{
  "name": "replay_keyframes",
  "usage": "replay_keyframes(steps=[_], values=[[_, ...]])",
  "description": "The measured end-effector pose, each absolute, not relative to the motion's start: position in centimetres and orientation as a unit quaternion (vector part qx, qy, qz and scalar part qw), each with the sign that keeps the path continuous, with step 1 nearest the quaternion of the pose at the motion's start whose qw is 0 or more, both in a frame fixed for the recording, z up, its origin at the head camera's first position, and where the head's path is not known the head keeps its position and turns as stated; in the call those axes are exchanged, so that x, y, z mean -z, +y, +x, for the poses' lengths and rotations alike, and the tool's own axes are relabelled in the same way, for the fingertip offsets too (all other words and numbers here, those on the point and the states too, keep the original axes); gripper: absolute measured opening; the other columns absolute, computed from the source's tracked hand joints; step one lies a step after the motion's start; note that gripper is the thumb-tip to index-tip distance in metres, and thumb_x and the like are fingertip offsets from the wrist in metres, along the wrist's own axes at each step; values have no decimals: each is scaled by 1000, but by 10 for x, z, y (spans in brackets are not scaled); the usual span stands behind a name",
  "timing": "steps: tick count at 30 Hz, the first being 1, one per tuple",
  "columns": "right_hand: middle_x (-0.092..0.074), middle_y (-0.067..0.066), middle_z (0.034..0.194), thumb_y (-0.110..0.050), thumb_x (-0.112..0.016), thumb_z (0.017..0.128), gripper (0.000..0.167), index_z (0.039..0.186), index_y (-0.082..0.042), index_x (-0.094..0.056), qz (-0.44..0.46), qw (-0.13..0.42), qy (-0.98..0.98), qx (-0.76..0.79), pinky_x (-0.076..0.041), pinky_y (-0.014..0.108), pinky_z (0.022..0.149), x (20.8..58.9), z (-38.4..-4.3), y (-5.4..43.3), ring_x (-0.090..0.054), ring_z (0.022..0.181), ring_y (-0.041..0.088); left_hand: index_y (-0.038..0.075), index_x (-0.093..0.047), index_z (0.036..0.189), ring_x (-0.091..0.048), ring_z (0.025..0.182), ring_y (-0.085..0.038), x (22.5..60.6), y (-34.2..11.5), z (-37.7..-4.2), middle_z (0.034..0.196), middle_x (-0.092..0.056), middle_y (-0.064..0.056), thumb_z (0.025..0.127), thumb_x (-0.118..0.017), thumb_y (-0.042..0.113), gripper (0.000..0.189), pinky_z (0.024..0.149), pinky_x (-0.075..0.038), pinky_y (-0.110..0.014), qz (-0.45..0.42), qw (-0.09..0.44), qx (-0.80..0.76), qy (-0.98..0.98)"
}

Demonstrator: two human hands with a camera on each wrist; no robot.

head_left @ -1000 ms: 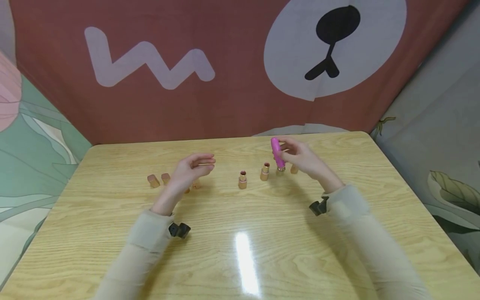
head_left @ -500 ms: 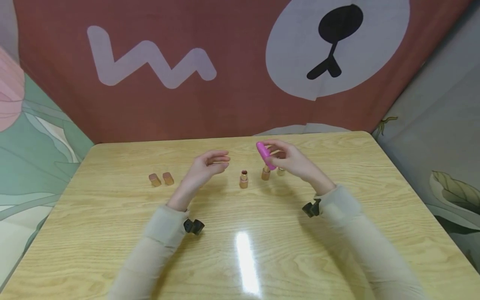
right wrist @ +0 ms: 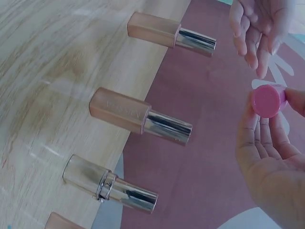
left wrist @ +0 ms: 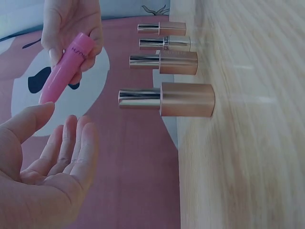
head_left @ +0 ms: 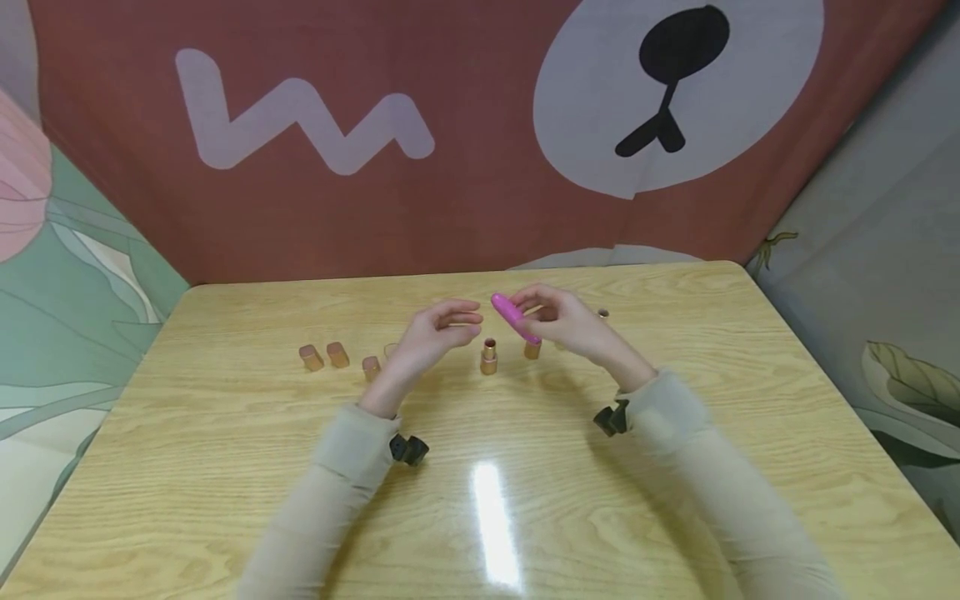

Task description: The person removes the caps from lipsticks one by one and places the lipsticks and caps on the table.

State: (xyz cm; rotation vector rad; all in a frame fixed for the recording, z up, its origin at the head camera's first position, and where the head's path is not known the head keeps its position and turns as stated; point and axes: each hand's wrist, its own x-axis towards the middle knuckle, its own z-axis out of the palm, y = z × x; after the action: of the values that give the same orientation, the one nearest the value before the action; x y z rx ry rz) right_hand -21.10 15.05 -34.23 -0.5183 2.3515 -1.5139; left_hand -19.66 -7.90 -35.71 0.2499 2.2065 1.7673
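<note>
My right hand (head_left: 573, 327) pinches a slim pink tube (head_left: 514, 317) between thumb and fingers, holding it tilted above the table. Dark lettering near one end of the pink tube (left wrist: 69, 67) shows in the left wrist view. My left hand (head_left: 433, 340) faces it with fingers spread loosely and nothing in them. In the left wrist view its thumb tip is right at the tube's tapered end. Below the hands stand uncapped lipsticks with shiny metal necks: a rose-gold lipstick (head_left: 489, 358) in front, another rose-gold lipstick (right wrist: 119, 110) beside it, and a clear-based lipstick (right wrist: 86, 176).
Left of my left hand stand several lipstick caps, among them a rose-gold cap (head_left: 311, 358), another cap (head_left: 337, 355) and a third cap (head_left: 371, 368), with a clear rim partly hidden by the hand. A farther lipstick (left wrist: 174, 28) stands at the row's right end.
My right hand has carried the pink tube leftward, tipping it from nearly upright to slanted. My left hand has moved right toward it, uncovering caps behind.
</note>
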Motion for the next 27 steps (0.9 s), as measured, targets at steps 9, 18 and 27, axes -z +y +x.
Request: replay_keyframes(steps=[9,18,27], values=[[-60,19,121,-9,-59,91,37,127,-3,-55,-189,176,805,534,-57,41,73,342,-208,143,-63,77,14,9,-54,132,-58,119,-27,357,-70,-194,129,-60,-13,93,-63,20,42,104,-45,-42,92,151,-617,767],[-62,24,114,-6,-60,91,34,124,2,-53,-194,179,798,542,-52,28,59,344,-207,138,-62,80,12,6,-55,130,-60,114,-26,357,-66,-192,126,-60,-15,94,-61,20,39,102,-48,-38,83,148,-627,761],[-64,18,118,-12,-63,91,34,124,-3,-56,-182,184,806,532,-55,37,68,348,-208,138,-64,92,20,0,-51,130,-59,115,-31,356,-64,-192,125,-58,-19,96,-59,17,39,99,-51,-34,78,132,-662,733]])
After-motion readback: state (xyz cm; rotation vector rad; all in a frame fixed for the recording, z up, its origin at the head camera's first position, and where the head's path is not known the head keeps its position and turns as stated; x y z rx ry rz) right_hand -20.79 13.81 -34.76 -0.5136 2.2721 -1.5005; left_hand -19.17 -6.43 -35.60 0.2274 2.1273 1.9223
